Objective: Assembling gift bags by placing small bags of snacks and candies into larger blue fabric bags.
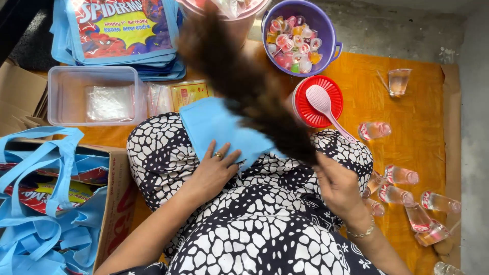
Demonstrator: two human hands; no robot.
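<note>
Left hand (pixel 216 168) flat, fingers spread — pressing blue bag (pixel 214 125) on lap, not clenched. Right hand (pixel 338 186) state unclear. Risk: hanging hair (pixel 244 76) hiding work — sealed water cups (pixel 402 175) just right of that grip easily knocked.

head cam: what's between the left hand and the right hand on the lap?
In the head view, between the left hand and the right hand lies patterned black-and-white fabric, with a blurred dark lock of hair and the blue bag just above.
</note>
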